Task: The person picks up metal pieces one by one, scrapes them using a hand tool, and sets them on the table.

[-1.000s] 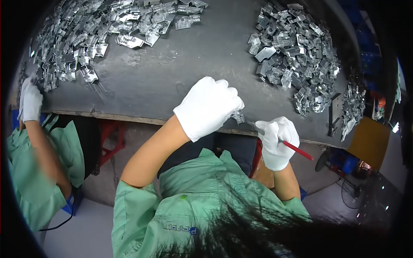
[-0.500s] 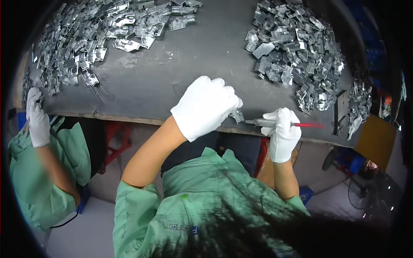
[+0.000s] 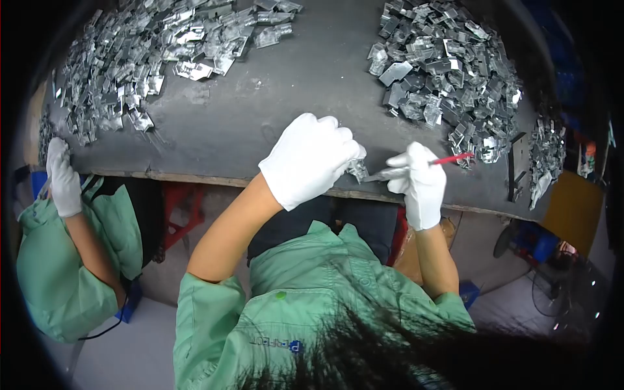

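My left hand (image 3: 309,161), in a white glove, is closed on a small shiny metal part (image 3: 357,170) near the table's front edge. Most of that part is hidden by the fingers. In my right hand (image 3: 421,185), also gloved in white, is a slim tool (image 3: 453,158) with a red rear end and a grey, pointed front. Its tip meets or almost touches the metal part; I cannot tell which. The tool slants, its red end higher up in the view.
Piles of similar metal parts lie at the table's (image 3: 312,84) left (image 3: 156,58) and right (image 3: 455,78). A dark slotted bar (image 3: 517,168) and another heap (image 3: 546,153) lie far right. A co-worker's gloved hand (image 3: 64,179) is at the left edge.
My right hand has shifted up and slightly left, and the tool has tilted, its red end rising. My left hand has barely moved and keeps its hold on the metal part.
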